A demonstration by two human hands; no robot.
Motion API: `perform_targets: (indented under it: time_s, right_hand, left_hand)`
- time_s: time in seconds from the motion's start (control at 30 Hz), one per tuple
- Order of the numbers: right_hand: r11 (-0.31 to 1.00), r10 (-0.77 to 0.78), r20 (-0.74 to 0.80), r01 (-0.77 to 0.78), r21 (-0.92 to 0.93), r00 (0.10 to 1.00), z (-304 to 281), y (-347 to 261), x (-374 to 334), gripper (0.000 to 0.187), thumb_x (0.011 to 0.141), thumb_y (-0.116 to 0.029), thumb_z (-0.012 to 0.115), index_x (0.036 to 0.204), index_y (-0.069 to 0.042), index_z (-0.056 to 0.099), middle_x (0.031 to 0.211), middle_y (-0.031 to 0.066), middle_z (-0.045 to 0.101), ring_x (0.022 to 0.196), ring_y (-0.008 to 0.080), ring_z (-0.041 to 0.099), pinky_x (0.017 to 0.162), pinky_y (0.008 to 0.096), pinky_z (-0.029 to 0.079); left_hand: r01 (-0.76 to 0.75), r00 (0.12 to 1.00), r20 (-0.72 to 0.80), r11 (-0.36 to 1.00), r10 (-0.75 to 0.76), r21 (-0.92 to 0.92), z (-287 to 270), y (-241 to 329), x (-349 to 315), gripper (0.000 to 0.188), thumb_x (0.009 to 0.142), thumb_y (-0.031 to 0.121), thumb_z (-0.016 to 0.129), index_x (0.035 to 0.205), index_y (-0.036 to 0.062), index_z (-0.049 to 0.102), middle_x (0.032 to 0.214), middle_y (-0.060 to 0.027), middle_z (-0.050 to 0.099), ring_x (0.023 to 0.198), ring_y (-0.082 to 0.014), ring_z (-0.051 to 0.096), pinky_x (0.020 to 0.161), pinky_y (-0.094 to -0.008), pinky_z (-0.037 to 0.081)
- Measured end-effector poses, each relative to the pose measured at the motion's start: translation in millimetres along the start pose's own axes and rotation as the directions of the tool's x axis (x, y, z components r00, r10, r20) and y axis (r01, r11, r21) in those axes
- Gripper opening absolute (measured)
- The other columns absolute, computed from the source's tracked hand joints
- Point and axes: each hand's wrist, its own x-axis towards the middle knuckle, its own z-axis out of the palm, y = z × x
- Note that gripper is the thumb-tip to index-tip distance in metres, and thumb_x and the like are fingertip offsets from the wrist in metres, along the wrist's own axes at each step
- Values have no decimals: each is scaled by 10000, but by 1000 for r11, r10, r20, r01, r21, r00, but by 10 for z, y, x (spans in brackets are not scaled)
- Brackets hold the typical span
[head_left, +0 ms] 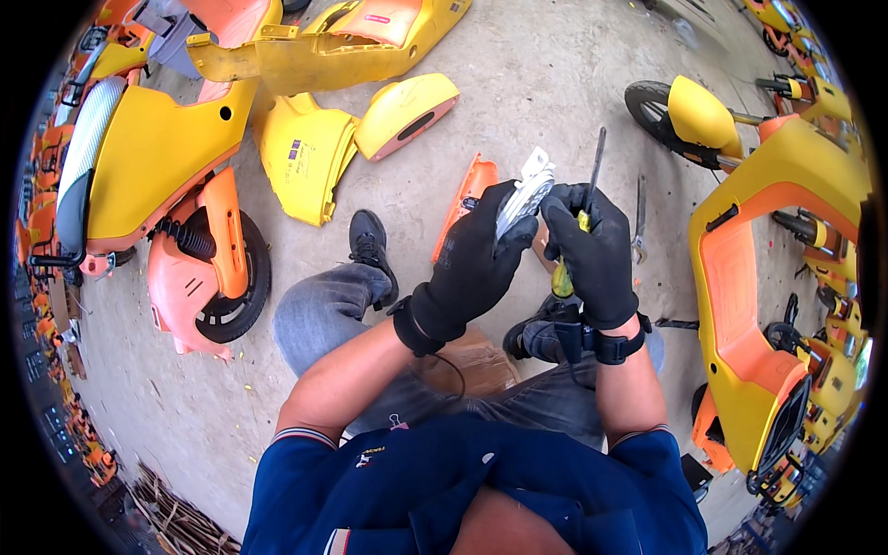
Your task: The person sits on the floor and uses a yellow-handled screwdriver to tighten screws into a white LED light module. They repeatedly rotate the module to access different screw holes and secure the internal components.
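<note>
My left hand (474, 261), in a black glove, is closed around a white and grey plastic part (527, 196) with ridged edges; what exactly it is cannot be made out. Close beside it, my right hand (595, 261), gloved in black too, grips a screwdriver (599, 159). Its dark shaft points up and away, and a clear yellow-green handle shows between and below the fingers. The screwdriver's tip is apart from the white part. Behind my left hand, a long orange plastic piece (465, 201) lies on the floor.
An adjustable wrench (640, 222) lies right of my hands. Yellow body panels (310, 162) spread at the far left. A yellow and orange scooter (153, 171) stands left, another scooter body (726, 277) right. Brown cardboard (472, 363) lies between my legs.
</note>
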Motion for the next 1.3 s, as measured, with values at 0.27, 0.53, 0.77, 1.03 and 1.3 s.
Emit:
perform_targets:
  time_s: [0.27,0.53,0.77,1.03,1.3]
  right_hand:
    - [995,75,18,-76,60,997,-16,-58,6,165,885,-149,670,945,0,634,759,20,606,625,55,545,544,220,476]
    - [976,111,98,-127,177,989,-89,-44,54,178,883,-154,676,949,0,615,736,39,603,619,84,566,548,227,471]
    - [910,204,135,-238,339,970,-112,90,95,196,892,-166,686,948,5,609,706,42,595,556,104,563,539,232,464]
    - [835,203,199,-276,476,959,-122,101,114,237,930,-149,629,1089,20,580,827,60,609,679,104,576,601,254,495]
    - [756,230,75,-227,614,970,-313,304,256,387,908,-42,613,1261,49,485,1007,131,621,846,199,620,796,314,537]
  left_hand:
    - [22,999,34,1000,-22,0,-35,30,13,383,894,70,600,1250,-16,487,1049,-247,626,952,-386,638,799,-397,498]
    - [193,975,164,929,-147,-315,-85,12,69,337,912,165,615,1188,-2,519,997,-125,619,886,-198,599,779,-326,483]
    - [333,940,257,766,-224,-550,-104,5,117,346,933,212,620,1190,-1,532,1011,-63,611,891,-126,569,790,-277,472]
    - [462,887,370,540,-277,-703,-143,9,141,447,952,204,592,1317,-17,457,1110,-101,633,993,-166,631,894,-288,504]
    - [481,872,341,492,-350,-725,-193,69,166,476,943,216,586,1325,-22,432,1137,-174,630,1008,-233,661,889,-340,542]
